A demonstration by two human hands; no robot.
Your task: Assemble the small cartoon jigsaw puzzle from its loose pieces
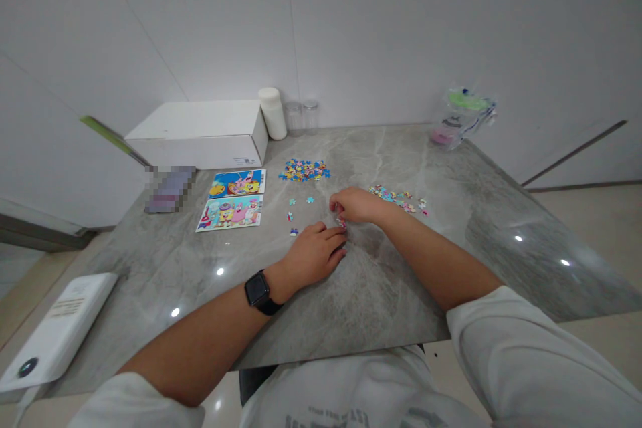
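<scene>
Small pink puzzle pieces [342,222] lie on the table between my two hands. My right hand [355,205] reaches in from the right with bent fingers closed down over them, hiding part of the pieces. From the left, my left hand [315,255] rests on the stone surface, fingers stretched out and fingertips touching the lower edge of these pieces. Several loose puzzle pieces [289,217] lie left of my hands. Beyond them is a heap of blue and yellow puzzle pieces [304,170]. Another scatter of paler puzzle pieces [396,198] sits behind my right forearm.
Two cartoon picture cards [231,212] lie to the left on the grey table [391,294]. At the back stand a white box [200,134], a white bottle [273,114] and two clear glasses [310,117]. A plastic bag [461,119] is back right, a white device [63,328] front left.
</scene>
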